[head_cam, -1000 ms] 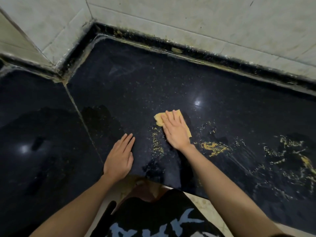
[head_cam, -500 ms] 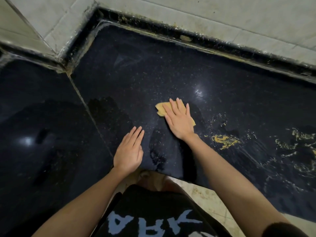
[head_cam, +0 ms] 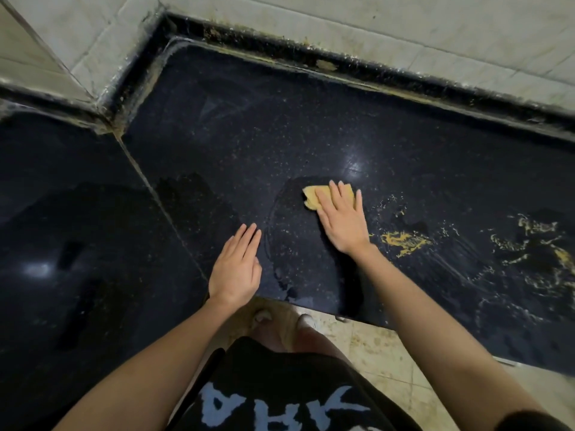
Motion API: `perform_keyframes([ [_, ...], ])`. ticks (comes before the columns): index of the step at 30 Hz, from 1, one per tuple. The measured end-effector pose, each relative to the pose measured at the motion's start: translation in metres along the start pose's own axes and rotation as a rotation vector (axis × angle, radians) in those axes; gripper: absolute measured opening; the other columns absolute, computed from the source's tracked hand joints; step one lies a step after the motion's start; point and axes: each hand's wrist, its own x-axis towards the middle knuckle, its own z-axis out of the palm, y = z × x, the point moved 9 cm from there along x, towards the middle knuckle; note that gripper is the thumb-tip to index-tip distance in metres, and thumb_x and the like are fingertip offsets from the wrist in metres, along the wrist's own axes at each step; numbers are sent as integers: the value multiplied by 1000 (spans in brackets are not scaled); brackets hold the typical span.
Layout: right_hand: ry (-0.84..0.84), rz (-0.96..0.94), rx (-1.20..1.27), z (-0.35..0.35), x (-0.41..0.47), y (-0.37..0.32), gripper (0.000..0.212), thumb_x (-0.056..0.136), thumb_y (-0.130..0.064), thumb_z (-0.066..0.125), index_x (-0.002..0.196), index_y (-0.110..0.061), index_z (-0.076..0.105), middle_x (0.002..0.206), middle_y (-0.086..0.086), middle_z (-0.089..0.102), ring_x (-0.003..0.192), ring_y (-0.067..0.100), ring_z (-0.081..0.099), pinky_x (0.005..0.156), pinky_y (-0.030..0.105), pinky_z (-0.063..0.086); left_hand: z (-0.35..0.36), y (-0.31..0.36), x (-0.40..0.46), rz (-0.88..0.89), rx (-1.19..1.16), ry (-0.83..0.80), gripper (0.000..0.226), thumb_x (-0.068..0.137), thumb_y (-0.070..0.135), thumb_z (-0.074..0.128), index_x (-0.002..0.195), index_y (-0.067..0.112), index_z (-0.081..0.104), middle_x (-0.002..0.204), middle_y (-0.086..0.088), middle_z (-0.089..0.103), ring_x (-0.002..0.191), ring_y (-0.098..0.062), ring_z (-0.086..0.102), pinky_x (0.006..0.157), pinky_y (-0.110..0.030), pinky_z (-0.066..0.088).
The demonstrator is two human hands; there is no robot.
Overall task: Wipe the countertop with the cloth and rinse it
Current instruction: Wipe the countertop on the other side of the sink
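Note:
A small yellow cloth [head_cam: 312, 198] lies flat on the black speckled countertop [head_cam: 249, 135]. My right hand [head_cam: 342, 219] presses down on it with flat, spread fingers, and only the cloth's far and left edges show. My left hand [head_cam: 236, 269] rests palm down on the counter near its front edge, fingers together, holding nothing. Yellow smears [head_cam: 404, 239] streak the counter to the right of the cloth. A wet, wiped patch [head_cam: 295, 244] lies between my hands.
The counter forms an L, with a seam [head_cam: 155, 194] running diagonally to the inner corner. Dirty tiled walls [head_cam: 373, 23] border it at the back and left. More yellow residue [head_cam: 535, 244] lies at the far right. Below are the tiled floor [head_cam: 389, 353] and my feet.
My right hand has slid the cloth away from me and a little to the right, leaving a wiped patch where yellow specks lay. My left hand has stayed planted.

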Motion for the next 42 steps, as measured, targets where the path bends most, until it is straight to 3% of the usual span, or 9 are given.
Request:
perform_keyframes([
  [3,25,54,53,-3,20,-16,51,100,-35,13,148,-20,18,156,13,10,144,30,3,115,44,-4,0,0,0,-2,0,0,55,90,26,23,137,4,43,145,-7,40,136,-23,32,111,-36,27],
  [7,113,-244,54,2,-35,-76,48,97,-33,23,142,-20,36,146,19,35,137,35,29,116,46,10,-2,1,0,4,1,0,55,89,25,24,134,3,46,142,-9,44,134,-24,37,108,-37,31],
  [12,55,-475,136,18,-107,-77,41,99,-32,33,140,-29,37,150,9,32,141,26,23,117,41,12,-3,2,0,9,5,12,55,89,24,24,134,3,46,142,-10,44,134,-25,37,109,-36,27],
  [16,142,-137,151,6,-58,-29,44,96,-31,28,133,-20,49,142,13,44,134,32,37,114,40,14,-2,2,1,10,18,11,55,89,25,23,134,2,46,142,-10,44,134,-25,37,108,-37,26],
  [21,141,155,221,0,-24,-33,53,94,-34,18,136,-17,46,145,15,39,137,35,29,113,45,16,-1,2,1,12,14,13,55,89,24,23,134,1,46,142,-10,44,134,-25,36,108,-37,28],
  [27,128,-261,131,12,-100,-86,42,97,-29,32,137,-21,44,143,12,43,135,30,35,114,42,16,-2,2,0,20,-6,35,55,89,25,22,134,1,45,143,-10,43,134,-25,36,109,-37,26],
  [34,147,-120,166,13,-100,-75,41,95,-27,35,134,-22,48,141,11,45,134,31,36,113,42,18,-7,0,-1,21,-183,71,56,92,29,20,135,1,44,143,-9,42,136,-21,31,112,-37,26],
  [37,121,-295,99,14,-95,-122,42,95,-29,35,134,-23,47,142,9,45,134,30,36,114,45,21,-18,-8,-9,24,-361,122,54,92,27,24,133,-1,46,139,-12,46,134,-16,31,110,-27,22],
  [42,102,-474,89,21,-105,-150,42,96,-29,32,136,-26,44,145,7,41,137,27,31,117,41,12,-29,-31,-24,-2,-353,160,52,92,25,27,128,-4,50,131,-17,52,126,-27,42,107,-25,23],
])
